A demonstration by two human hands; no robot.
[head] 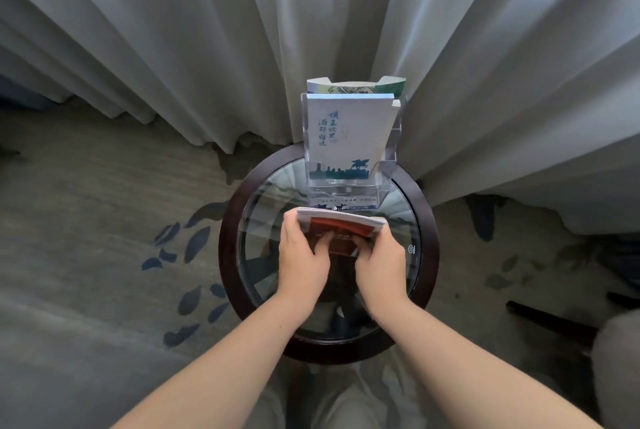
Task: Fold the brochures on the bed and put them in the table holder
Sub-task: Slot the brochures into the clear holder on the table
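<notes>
Both hands grip a folded stack of brochures over the round glass desk: left hand at its left edge, right hand at its right, just before the clear holder holding white brochures.

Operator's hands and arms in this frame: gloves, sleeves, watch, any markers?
Left hand and right hand are bare, no gloves. Left forearm and right forearm are uncovered to the frame edge, with no sleeve in view. No watch, ring, wristband, tag or cable shows on either.
</notes>
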